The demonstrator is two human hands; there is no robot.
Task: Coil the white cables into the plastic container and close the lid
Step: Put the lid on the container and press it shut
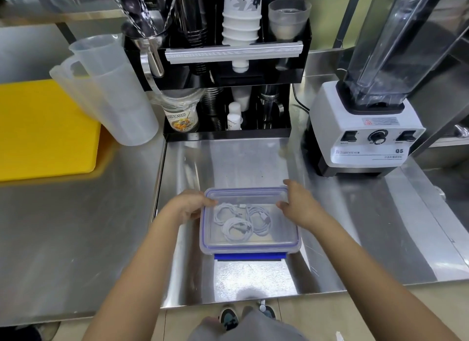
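A clear plastic container (250, 246) stands on the steel counter in front of me, its lid (247, 194) with a blue seal lying on top. Coiled white cables (241, 224) show through the lid, inside the box. My left hand (189, 206) holds the lid's far left corner, thumb on top. At the far right corner my right hand (297, 201) grips the lid with curled fingers. A blue latch flap (248, 256) sticks out open along the near side.
A white blender (365, 132) stands at the right. Behind the box is a black cup rack (228, 87) with cups and utensils. Two clear pitchers (109, 92) and a yellow cutting board (45, 130) occupy the left. The counter's front edge lies near my body.
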